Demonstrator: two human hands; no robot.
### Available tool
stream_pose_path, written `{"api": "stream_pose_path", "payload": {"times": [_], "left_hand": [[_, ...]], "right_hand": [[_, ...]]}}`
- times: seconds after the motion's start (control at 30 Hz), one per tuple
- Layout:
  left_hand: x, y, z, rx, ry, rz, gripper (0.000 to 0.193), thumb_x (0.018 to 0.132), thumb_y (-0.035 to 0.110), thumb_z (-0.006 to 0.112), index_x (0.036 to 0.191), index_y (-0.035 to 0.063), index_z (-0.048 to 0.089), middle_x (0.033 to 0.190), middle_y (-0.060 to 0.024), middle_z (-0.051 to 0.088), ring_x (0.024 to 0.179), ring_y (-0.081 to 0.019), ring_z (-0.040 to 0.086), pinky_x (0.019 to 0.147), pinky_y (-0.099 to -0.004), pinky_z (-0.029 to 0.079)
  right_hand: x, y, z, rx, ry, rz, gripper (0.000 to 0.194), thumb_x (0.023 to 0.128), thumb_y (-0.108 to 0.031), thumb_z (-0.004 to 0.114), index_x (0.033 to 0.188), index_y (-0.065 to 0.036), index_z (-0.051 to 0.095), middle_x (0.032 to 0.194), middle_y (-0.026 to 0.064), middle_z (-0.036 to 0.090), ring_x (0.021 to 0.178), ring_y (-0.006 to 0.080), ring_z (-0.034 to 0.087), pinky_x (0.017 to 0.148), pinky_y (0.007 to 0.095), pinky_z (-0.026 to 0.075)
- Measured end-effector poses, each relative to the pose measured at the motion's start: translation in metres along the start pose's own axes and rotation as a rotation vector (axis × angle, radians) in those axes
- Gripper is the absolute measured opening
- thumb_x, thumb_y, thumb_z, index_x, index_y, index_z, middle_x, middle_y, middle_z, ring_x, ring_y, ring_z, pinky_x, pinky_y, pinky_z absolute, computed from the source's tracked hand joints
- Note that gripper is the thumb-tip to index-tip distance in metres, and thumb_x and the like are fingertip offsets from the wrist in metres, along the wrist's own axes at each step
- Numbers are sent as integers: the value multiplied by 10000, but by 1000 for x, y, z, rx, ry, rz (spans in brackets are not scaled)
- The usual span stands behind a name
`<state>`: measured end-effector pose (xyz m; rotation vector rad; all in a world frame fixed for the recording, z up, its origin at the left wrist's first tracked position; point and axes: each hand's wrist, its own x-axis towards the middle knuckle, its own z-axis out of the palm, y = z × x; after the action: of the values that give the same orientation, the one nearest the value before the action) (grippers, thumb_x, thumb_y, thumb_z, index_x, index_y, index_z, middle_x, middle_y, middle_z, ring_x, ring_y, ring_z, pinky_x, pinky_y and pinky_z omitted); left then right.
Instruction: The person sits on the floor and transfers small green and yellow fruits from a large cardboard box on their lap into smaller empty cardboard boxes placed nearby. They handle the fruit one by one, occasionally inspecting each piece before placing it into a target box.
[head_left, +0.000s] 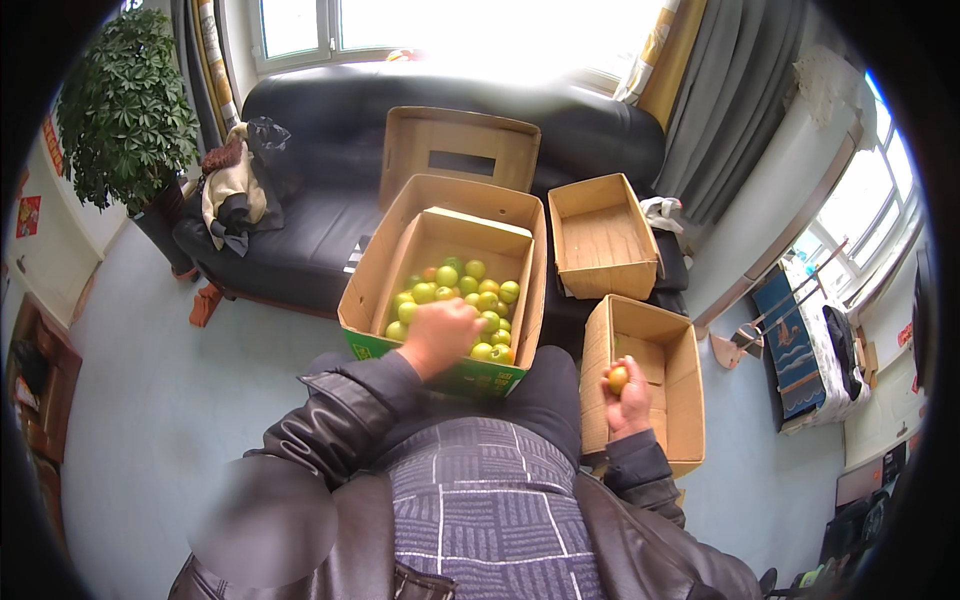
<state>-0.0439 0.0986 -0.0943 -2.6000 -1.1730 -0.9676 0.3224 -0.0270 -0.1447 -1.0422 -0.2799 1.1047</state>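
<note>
A cardboard carton (363, 291) with a green printed front stands before me, with a smaller cardboard box (405, 255) inside it. Green tomatoes (446, 276), a few tinged orange, cover the bottom of that inner box. My left hand (445, 335) is over the near side of the tomatoes, fingers curled and slightly blurred; its back hides whatever may be in it. An orange-red tomato (618, 379) rests in the fingers of my right hand (632, 401). That hand is above the left side of a cardboard box (679, 360) at my right.
Another open cardboard box (600, 232) sits on the black sofa (322, 202), and a cardboard lid (461, 124) leans on its backrest. Clothing (236, 187) lies at the sofa's left end, near a potted plant (131, 112). A long-handled dustpan (731, 351) stands right.
</note>
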Motion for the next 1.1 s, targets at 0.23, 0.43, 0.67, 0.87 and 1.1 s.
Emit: {"api": "stream_pose_path", "payload": {"times": [0.23,0.43,0.67,0.87,1.1], "left_hand": [[-19,-52,23,-47,-273,-427,390,1065,413,602,857,108,728,909,-144,773,882,-403,749,769,-537,594],[-26,-56,30,-40,-212,-393,318,1088,368,559,967,116,710,917,-162,768,869,-423,740,751,-561,584],[-30,-55,31,-59,-141,-387,239,1053,298,591,980,118,731,904,-156,773,859,-404,748,756,-548,588],[-28,-54,28,-46,-148,-374,225,1034,287,611,982,119,751,920,-155,782,869,-391,755,770,-527,595],[-29,-54,29,-53,-143,-383,222,1023,283,619,977,115,757,912,-156,781,867,-389,758,767,-524,598]], "right_hand": [[55,3,-153,-1578,57,-106,308,1004,-264,672,832,-22,750,741,150,742,714,276,737,676,412,595],[43,14,-171,-1775,-314,62,291,913,-228,669,959,19,815,854,231,777,795,341,769,777,436,597],[39,15,-155,-1731,-311,73,279,936,-204,684,1055,7,821,941,231,800,876,372,788,818,448,614],[52,23,-169,-1856,-221,-112,321,919,-245,761,1173,-58,818,1139,215,798,1084,409,757,972,454,601],[84,44,-222,-1747,-363,-96,340,915,-218,744,1207,-54,804,1167,242,780,1126,419,743,998,460,593]]}}
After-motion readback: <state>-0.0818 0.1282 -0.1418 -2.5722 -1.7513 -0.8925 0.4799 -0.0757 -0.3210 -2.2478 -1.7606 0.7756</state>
